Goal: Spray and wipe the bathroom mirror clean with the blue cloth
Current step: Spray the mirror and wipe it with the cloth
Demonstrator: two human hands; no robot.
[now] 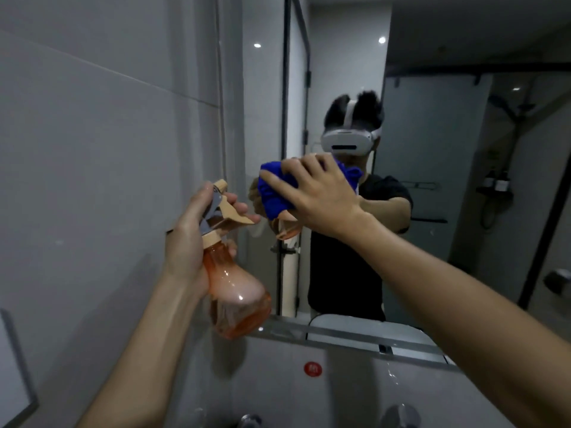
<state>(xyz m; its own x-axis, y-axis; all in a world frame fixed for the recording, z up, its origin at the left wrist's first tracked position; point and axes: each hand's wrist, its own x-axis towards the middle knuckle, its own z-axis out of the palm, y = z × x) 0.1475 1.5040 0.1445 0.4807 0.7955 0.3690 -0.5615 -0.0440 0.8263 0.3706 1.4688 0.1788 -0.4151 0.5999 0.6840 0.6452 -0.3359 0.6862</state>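
Against the bathroom mirror (pixel 432 180): bunched blue cloth (pixel 275 193), pressed flat under the right hand (pixel 321 193), fingers spread over it. Left of the mirror's edge: orange spray bottle (pixel 234 291), neck grasped by the left hand (pixel 191 239), fingers on the trigger.

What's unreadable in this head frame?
- Mirror glass under the blue cloth: covered by the cloth and right hand.
- Spray bottle trigger: partly hidden by left hand fingers.
- Taps at the bottom edge: cut off, blurred.
- Red sticker text: too small.
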